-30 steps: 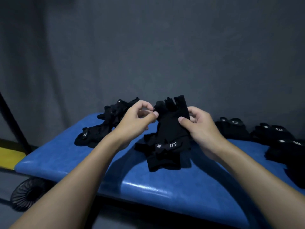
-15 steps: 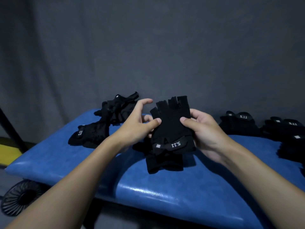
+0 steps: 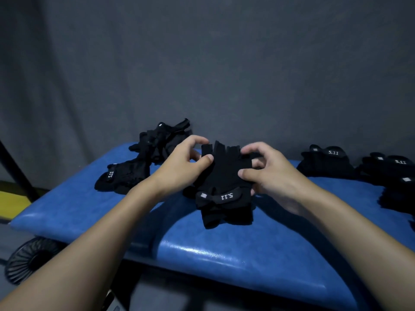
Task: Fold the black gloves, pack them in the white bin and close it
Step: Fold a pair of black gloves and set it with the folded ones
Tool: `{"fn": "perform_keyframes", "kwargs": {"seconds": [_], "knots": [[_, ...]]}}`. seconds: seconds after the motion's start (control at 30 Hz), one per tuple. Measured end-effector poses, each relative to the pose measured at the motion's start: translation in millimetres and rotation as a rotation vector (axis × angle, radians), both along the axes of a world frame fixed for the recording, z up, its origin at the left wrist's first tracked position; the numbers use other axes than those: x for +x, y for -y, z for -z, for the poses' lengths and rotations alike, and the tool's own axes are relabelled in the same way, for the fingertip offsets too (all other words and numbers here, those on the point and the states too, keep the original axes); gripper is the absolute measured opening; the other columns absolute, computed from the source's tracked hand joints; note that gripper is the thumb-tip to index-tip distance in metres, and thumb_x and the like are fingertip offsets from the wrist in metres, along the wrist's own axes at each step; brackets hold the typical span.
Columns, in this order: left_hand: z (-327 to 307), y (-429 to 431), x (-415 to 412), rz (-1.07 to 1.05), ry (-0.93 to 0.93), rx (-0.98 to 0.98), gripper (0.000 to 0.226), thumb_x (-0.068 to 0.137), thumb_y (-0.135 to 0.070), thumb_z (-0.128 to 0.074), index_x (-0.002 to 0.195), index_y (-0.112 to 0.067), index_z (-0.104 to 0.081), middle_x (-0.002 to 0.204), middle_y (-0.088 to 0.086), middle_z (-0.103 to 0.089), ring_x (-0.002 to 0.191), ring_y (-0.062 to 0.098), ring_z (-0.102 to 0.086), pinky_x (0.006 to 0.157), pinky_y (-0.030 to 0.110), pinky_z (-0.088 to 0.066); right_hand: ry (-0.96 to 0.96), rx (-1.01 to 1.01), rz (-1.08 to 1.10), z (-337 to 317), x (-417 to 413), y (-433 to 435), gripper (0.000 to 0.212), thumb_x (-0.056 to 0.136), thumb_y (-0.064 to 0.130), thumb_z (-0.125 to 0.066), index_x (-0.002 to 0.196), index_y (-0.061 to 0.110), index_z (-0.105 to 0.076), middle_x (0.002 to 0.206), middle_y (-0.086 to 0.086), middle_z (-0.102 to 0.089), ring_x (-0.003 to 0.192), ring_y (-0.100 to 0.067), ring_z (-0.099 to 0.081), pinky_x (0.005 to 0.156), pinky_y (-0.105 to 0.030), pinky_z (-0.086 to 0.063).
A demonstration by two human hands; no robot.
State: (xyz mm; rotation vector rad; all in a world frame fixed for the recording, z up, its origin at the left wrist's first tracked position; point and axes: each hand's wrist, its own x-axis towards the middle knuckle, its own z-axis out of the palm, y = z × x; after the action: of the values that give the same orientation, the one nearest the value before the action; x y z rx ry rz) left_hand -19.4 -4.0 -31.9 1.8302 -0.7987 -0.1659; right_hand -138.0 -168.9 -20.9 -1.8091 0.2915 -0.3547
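We read "5.11", upside down to us, on the wrist strap (image 3: 225, 197) of the middle fingerless glove (image 3: 224, 173). The same "5.11" ran sideways on the left glove (image 3: 125, 176) and upright on the right folded glove (image 3: 325, 161) and the far-right folded glove (image 3: 390, 170).

Both bare forearms outstretched, left hand (image 3: 182, 162) and right hand (image 3: 269, 173) with curled fingers, thumbs on one black glove (image 3: 224, 176)

One head-worn camera looks forward and down, close over the blue padded bench (image 3: 224, 250).
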Motion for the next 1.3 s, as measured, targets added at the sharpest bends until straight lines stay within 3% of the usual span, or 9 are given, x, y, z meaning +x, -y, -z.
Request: {"fn": "perform_keyframes", "kwargs": {"seconds": [0.13, 0.37, 0.43, 0.53, 0.63, 0.8, 0.9, 1.07, 1.3], "knots": [[5.6, -5.4, -3.0, 0.054, 0.035, 0.247, 0.040, 0.096, -0.030, -0.063, 0.131, -0.036, -0.047, 0.105, 0.011, -0.064, 0.076, 0.016, -0.059, 0.066, 0.027, -0.052, -0.152, -0.189, 0.038, 8.9, -2.9, 6.7, 0.004, 0.088, 0.007, -0.068, 0.092, 0.007, -0.068, 0.076, -0.003, -0.063, 0.048, -0.004, -0.054, 0.053, -0.020, -0.047], [1.6, -10.9, -4.5, 0.064, 0.147, 0.261, 0.011, 0.092, -0.015, -0.068, 0.101, -0.021, -0.071, 0.085, 0.000, -0.062, 0.056, 0.002, -0.050, 0.055, 0.012, -0.042, -0.166, -0.180, 0.013, 6.5, -13.8, 1.9, 0.011, 0.087, 0.014, -0.072, 0.087, 0.004, -0.069, 0.073, -0.003, -0.064, 0.049, -0.002, -0.053, 0.057, -0.016, -0.050], [-2.6, -13.5, -5.0, 0.033, 0.157, 0.277, 0.011, 0.092, -0.017, -0.069, 0.102, -0.019, -0.073, 0.081, -0.005, -0.065, 0.058, 0.002, -0.056, 0.056, 0.011, -0.045, -0.147, -0.093, -0.003, 3.2, -14.6, -1.8, 0.008, 0.086, 0.014, -0.074, 0.089, 0.008, -0.069, 0.079, -0.004, -0.066, 0.058, -0.004, -0.057, 0.062, -0.019, -0.052], [-5.6, -19.2, -5.0, 0.001, 0.161, 0.340, 0.020, 0.092, -0.022, -0.070, 0.111, -0.019, -0.072, 0.087, -0.009, -0.066, 0.071, 0.004, -0.064, 0.063, 0.008, -0.046, -0.181, -0.049, -0.022, 5.9, -12.8, -3.9, 0.034, 0.084, 0.016, -0.076, 0.115, 0.005, -0.064, 0.091, -0.004, -0.067, 0.067, -0.007, -0.061, 0.062, -0.018, -0.050], [-2.7, -23.5, -5.3, 0.001, 0.137, 0.403, 0.023, 0.092, -0.025, -0.070, 0.114, -0.019, -0.072, 0.091, -0.007, -0.069, 0.083, 0.005, -0.067, 0.072, 0.011, -0.049, -0.232, -0.098, -0.019, 10.9, -13.2, -6.7, 0.047, 0.085, 0.018, -0.075, 0.126, 0.004, -0.058, 0.074, 0.002, -0.058, 0.055, 0.000, -0.055, 0.048, -0.010, -0.041], [-0.7, -26.5, -6.6, 0.029, 0.115, 0.480, 0.021, 0.091, -0.031, -0.069, 0.111, -0.026, -0.070, 0.090, -0.009, -0.065, 0.065, -0.003, -0.061, 0.061, 0.006, -0.044, -0.227, -0.121, -0.006, 14.0, -12.4, -5.7, 0.047, 0.086, 0.028, -0.074, 0.127, 0.012, -0.058, 0.086, 0.001, -0.056, 0.054, -0.001, -0.054, 0.050, -0.010, -0.042], [-1.2, -28.0, -6.1, 0.032, 0.115, 0.512, 0.023, 0.089, -0.037, -0.070, 0.111, -0.032, -0.068, 0.106, -0.007, -0.062, 0.084, 0.013, -0.067, 0.074, 0.017, -0.050, -0.252, -0.171, -0.014, 13.3, -13.0, -5.1, 0.035, 0.085, 0.034, -0.074, 0.115, 0.019, -0.063, 0.093, 0.002, -0.061, 0.061, -0.006, -0.058, 0.058, -0.016, -0.045], [0.0, -25.4, -10.9, 0.100, 0.048, 0.496, 0.027, 0.088, -0.034, -0.072, 0.115, -0.032, -0.068, 0.110, -0.006, -0.066, 0.096, 0.005, -0.065, 0.097, 0.027, -0.050, -0.261, -0.192, -0.015, 13.8, -21.3, -4.9, 0.028, 0.084, 0.030, -0.076, 0.106, 0.018, -0.067, 0.088, 0.001, -0.064, 0.066, -0.007, -0.055, 0.059, -0.019, -0.045], [5.4, -6.8, -27.8, 0.212, 0.097, 0.482, 0.029, 0.089, -0.034, -0.071, 0.118, -0.032, -0.068, 0.111, -0.013, -0.067, 0.107, -0.003, -0.060, 0.100, 0.022, -0.045, -0.325, -0.222, 0.008, 12.6, -54.2, 10.8, 0.031, 0.080, 0.031, -0.079, 0.105, 0.017, -0.067, 0.087, -0.003, -0.067, 0.062, -0.010, -0.057, 0.061, -0.021, -0.047]]}}
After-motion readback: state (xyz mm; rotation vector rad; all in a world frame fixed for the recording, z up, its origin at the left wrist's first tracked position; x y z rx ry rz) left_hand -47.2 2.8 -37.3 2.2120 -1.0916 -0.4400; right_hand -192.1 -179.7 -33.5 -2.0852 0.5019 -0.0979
